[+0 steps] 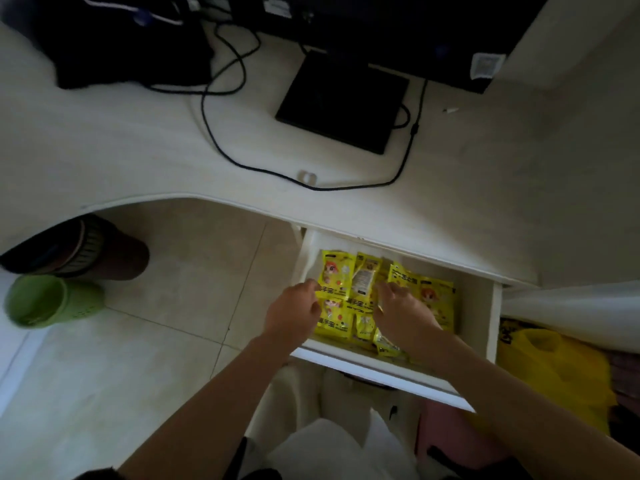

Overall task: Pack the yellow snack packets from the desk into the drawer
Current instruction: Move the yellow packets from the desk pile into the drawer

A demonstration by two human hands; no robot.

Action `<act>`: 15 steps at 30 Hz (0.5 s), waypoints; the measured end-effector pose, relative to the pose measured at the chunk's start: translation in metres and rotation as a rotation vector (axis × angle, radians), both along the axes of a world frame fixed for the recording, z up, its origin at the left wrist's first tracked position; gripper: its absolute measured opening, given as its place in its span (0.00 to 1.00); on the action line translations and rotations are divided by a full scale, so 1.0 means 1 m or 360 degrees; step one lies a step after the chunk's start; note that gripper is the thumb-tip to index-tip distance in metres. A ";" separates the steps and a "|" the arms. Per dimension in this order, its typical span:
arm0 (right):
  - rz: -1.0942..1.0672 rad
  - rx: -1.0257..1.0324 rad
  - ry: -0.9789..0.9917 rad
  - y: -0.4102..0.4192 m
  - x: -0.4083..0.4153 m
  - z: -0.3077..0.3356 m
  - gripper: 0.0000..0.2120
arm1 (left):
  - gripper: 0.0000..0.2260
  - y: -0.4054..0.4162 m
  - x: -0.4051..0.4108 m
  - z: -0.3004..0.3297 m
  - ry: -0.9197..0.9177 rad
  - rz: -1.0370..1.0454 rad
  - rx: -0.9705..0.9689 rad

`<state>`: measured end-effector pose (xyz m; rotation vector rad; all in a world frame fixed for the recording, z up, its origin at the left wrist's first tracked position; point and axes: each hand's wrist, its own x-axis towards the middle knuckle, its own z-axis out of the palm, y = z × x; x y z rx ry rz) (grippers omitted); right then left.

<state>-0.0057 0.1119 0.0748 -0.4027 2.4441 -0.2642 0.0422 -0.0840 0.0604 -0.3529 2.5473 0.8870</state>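
- Both hands were seen reaching from the near edge into the open drawer (479,306), which was pulled out from under the right part of the desk (450,188).
- At the left side of the drawer, the left hand (292,311) was laid over the yellow snack packets (337,275), its fingers curled with the fingertips touching a packet near the drawer's left wall; whether a packet was actually pinched could not be told.
- Just right of it, the right hand (403,310) was placed on the packets in the middle of the drawer, fingers bent down onto them; a firm grip could not be confirmed.
- All the packets in view were lying flat in the drawer, overlapping one another and filling its left and middle parts, while the right end showed bare white floor.
- To the right of the drawer, near floor level, a yellow plastic bag (557,372) was seen.
- On the tiled floor at the left, a green bin (45,301) was standing, with a dark bin (100,251) just beyond it under the desk edge.
- Farther off, on the desk top, a black cable (221,133) was looped across the surface, and a flat black box (343,102) was resting before a dark monitor (398,26).
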 end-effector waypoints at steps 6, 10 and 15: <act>0.0309 -0.0016 0.0210 -0.109 0.026 0.020 0.20 | 0.13 -0.087 0.052 0.015 0.0068 0.0209 -0.0176; 0.0446 -0.0034 0.0230 -0.186 0.052 0.025 0.16 | 0.14 -0.159 0.090 0.030 0.0108 0.0407 -0.0219; 0.0543 -0.0118 0.0206 -0.279 0.068 0.026 0.15 | 0.14 -0.244 0.119 0.040 0.0151 0.0543 -0.0349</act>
